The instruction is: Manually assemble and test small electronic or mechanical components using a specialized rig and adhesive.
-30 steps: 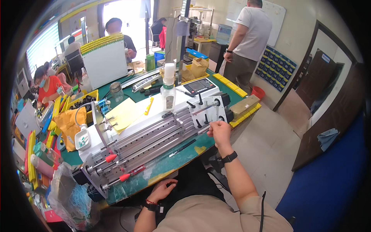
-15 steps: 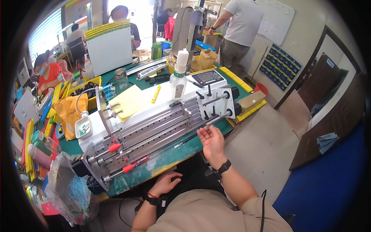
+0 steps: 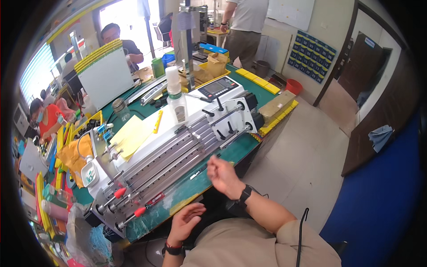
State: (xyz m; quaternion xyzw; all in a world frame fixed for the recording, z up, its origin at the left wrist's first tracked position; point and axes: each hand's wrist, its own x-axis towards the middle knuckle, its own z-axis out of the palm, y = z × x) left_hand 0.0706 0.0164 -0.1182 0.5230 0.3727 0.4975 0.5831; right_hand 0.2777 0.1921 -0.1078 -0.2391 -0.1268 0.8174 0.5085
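A long metal rail machine [image 3: 169, 158] with parallel rods lies slantwise on the green bench [image 3: 231, 151]. Its white end plate [image 3: 231, 118] carries black knobs; red-tipped handles [image 3: 120, 192] stick out at the near left end. My right hand [image 3: 222, 175], with a black watch on the wrist, hovers at the bench's front edge, off the machine, fingers loosely curled and holding nothing. My left hand [image 3: 187, 222] hangs low by my lap below the bench edge, fingers apart and empty.
A clear bottle [image 3: 175, 100], a yellow sheet [image 3: 131, 135], a yellow tool [image 3: 157, 121] and a grey control panel [image 3: 218, 86] sit behind the machine. A cardboard box [image 3: 278, 107] lies at the right end. People work at the left and back. Bare floor lies to the right.
My right hand let go of the white end plate and drew back toward me to the bench's front edge. My left hand stayed low near my lap.
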